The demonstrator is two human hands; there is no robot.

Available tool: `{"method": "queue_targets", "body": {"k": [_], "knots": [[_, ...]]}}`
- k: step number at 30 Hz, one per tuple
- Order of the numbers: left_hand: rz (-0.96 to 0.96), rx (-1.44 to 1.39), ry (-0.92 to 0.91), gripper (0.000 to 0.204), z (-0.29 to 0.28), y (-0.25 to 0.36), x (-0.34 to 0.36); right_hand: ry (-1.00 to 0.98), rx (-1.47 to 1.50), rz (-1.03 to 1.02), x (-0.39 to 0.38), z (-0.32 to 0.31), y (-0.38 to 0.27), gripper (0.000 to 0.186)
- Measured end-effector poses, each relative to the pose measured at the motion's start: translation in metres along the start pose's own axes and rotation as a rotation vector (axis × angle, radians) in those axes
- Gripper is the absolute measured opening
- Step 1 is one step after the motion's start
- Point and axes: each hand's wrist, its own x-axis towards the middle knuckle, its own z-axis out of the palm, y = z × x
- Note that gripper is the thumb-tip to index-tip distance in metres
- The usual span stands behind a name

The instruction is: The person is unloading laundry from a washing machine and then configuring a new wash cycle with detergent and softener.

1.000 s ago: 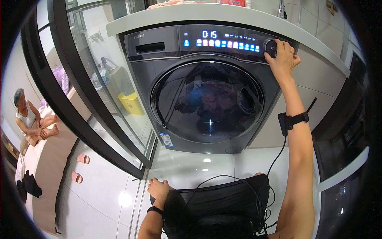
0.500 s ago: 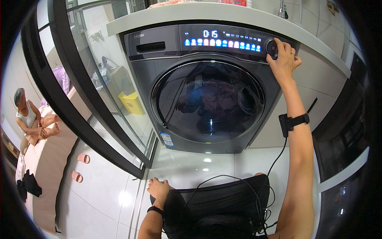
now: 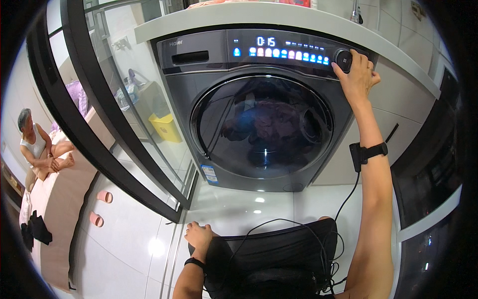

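Note:
A dark grey front-loading washing machine (image 3: 179,99) stands before me under a pale countertop. Its round glass door (image 3: 264,127) is closed, and dark laundry (image 3: 266,119) shows dimly behind it. Time digits and a row of coloured icons glow on the control panel (image 3: 281,49). At the panel's right end my right hand (image 3: 359,77) grips the round black dial (image 3: 343,60), thumb on its lower left and fingers around its upper right. My left hand (image 3: 199,235) rests on my left knee, holding nothing, its fingers loosely bent and apart.
A black cable (image 3: 343,202) runs from my right wrist strap to my lap. To the left are a black-framed glass door (image 3: 129,114), a yellow bin (image 3: 166,128) and pink slippers (image 3: 104,197). A person (image 3: 37,144) sits on a bed. The countertop (image 3: 249,16) overhangs the machine.
The lit icons on the panel have changed: a gap now follows the leftmost one. My right hand stays around the dial with slightly shifted fingers. My left hand has not moved.

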Motion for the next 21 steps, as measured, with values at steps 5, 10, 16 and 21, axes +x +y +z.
{"method": "queue_targets", "body": {"k": [5,10,16,21], "knots": [[-0.001,0.009,0.001,0.042,0.001,-0.0023,0.0003,-0.009,-0.015,0.012,-0.0008,0.0008,-0.0006,0.058],[-0.017,0.002,-0.021,0.042,0.0007,-0.0024,0.0013,-0.038,0.017,-0.004,-0.002,-0.0004,0.0003,0.053],[-0.021,0.011,-0.019,0.041,0.0018,-0.003,0.0022,-0.039,0.05,-0.032,-0.0007,0.0006,0.0017,0.052],[-0.032,0.003,-0.042,0.043,-0.0001,-0.0024,0.0025,-0.027,0.098,-0.077,0.0013,0.0003,0.0056,0.053]]}}
